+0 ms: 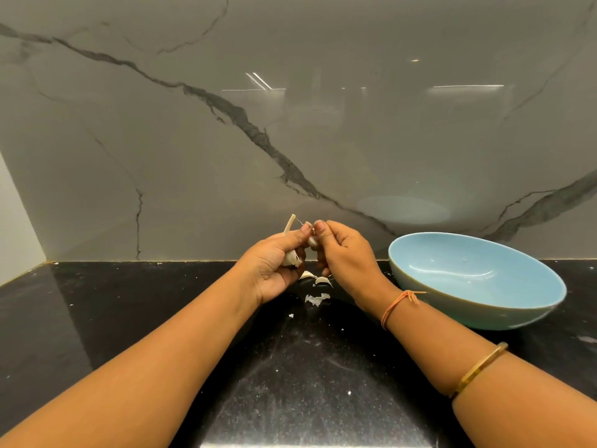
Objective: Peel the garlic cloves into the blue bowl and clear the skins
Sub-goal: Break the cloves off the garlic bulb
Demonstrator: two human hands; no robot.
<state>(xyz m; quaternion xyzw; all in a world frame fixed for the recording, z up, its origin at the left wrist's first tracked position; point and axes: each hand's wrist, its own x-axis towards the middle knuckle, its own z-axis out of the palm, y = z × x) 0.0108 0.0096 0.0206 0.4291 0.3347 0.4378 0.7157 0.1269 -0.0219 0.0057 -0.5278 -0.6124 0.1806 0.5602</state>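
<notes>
My left hand (274, 266) grips a garlic head (291, 257) above the black counter, its dry stem (289, 225) poking up past my fingers. My right hand (342, 250) meets it from the right and pinches a clove (312, 241) or its skin between thumb and fingertips; which of the two I cannot tell. Loose cloves (315, 278) and papery skins (316, 299) lie on the counter just below my hands. The blue bowl (529, 313) stands to the right, and I see nothing in it.
The black speckled counter (155, 305) runs to a glossy grey marble backsplash (226, 150) close behind my hands. Small white skin flecks are scattered over the counter. A white wall corner (16, 227) closes the left side.
</notes>
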